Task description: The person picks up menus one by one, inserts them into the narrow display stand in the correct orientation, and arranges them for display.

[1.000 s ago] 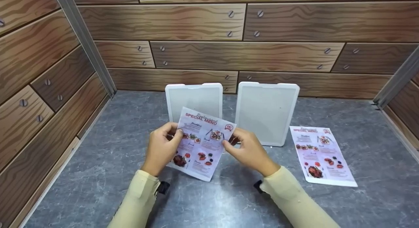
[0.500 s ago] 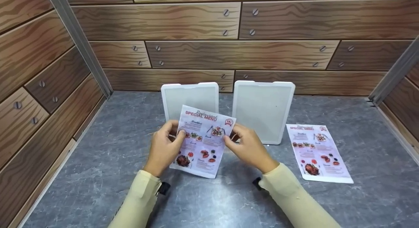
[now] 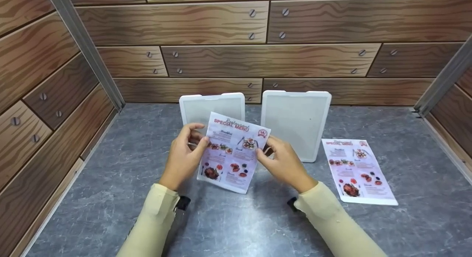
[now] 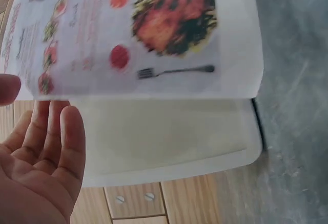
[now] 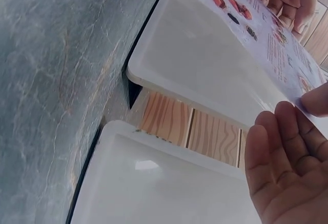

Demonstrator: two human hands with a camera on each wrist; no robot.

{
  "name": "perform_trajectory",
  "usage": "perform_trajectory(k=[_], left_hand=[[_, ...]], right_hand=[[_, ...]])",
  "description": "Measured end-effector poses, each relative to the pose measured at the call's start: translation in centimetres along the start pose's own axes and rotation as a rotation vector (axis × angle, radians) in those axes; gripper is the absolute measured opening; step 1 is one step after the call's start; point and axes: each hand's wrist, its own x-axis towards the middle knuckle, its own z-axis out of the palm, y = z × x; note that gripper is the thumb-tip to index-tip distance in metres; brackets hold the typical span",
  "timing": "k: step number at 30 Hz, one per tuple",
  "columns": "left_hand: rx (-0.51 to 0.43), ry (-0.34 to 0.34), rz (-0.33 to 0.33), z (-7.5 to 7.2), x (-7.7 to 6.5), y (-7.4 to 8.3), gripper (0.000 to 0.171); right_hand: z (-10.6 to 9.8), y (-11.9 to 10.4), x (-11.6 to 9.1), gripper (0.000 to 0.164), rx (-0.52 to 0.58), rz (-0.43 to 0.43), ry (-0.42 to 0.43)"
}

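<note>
The menu sheet (image 3: 234, 153) has risen towards one o'clock; the right hand (image 3: 285, 163) pinches its three-o'clock edge; the left hand (image 3: 180, 153) touches its ten-o'clock edge, whether pinching I cannot tell; it is lilac, red-titled, tilted; white panels (image 3: 297, 122) sit beyond on the grey worktop (image 3: 258, 227); wood-patterned wall (image 3: 214, 24) at twelve.

This looks like a small booth or staged work corner; what building it stands in cannot be told. A back wall (image 3: 217, 59) at 12 o'clock and side walls at 9 and 3 close in a grey, marble-patterned table (image 3: 250, 227). Their wooden planks and screws look printed, flat as a backdrop. Metal posts (image 3: 86, 50) mark the corners at 10 o'clock and between 2 and 3. The only restaurant touch is the pair of menus, one (image 3: 236, 153) at the centre, another (image 3: 359, 172) near 4 o'clock, both headed "Special Menu".
</note>
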Motion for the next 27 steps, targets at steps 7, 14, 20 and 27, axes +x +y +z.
perform_trajectory(k=[7,14,20,27], left_hand=[[0.010,-0.062,-0.030,-0.22,0.23,-0.10,0.028],[0.073,-0.119,-0.015,-0.16,0.06,-0.27,0.019],[0.084,-0.131,-0.041,-0.40,-0.02,-0.45,0.019],[0.105,-0.173,-0.095,-0.63,-0.09,-0.64,0.011]], right_hand=[[-0.34,0.13,0.17,0.015,-0.004,0.026,0.048],[-0.47,0.61,0.09,0.017,-0.016,0.017,0.010],[-0.52,0.66,0.03,0.017,-0.010,-0.009,-0.028],[-0.51,0.70,0.06,0.023,-0.032,0.014,-0.075]])
